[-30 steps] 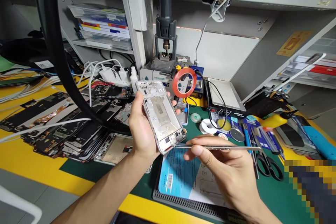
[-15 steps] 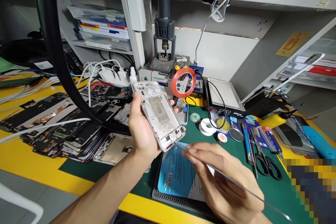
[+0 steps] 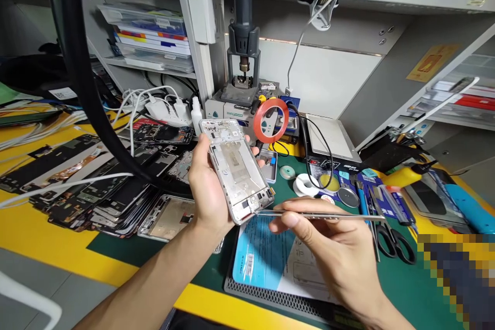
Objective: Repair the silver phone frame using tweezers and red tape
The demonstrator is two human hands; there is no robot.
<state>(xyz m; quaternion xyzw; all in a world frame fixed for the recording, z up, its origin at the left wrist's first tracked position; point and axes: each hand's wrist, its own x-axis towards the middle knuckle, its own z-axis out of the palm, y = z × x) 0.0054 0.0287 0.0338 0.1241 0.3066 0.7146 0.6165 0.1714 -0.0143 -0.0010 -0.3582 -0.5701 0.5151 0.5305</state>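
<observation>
My left hand (image 3: 211,191) is wrapped round a silver phone frame (image 3: 235,165), held tilted above the bench with its inner side facing me. Between the thumb and fingers of my right hand (image 3: 328,242) are metal tweezers (image 3: 309,214), lying nearly level. Their tips are at the lower end of the frame, near the small parts there; whether they grip anything is too small to tell. Below both hands lies a blue and white packet (image 3: 259,258) on a dark perforated pad (image 3: 266,296).
Stacked phone parts (image 3: 116,206) cover the left side, with another phone frame (image 3: 166,219) beside them. A black hose (image 3: 93,113) arches across the left. Behind stand a red tape ring (image 3: 257,124) and solder spools (image 3: 305,185). Scissors (image 3: 394,242) lie right on the green mat (image 3: 406,289).
My right hand has turned, swinging the tweezers from a steep slant to nearly level, with their tips now at the frame's lower end. The phone frame has shifted only slightly.
</observation>
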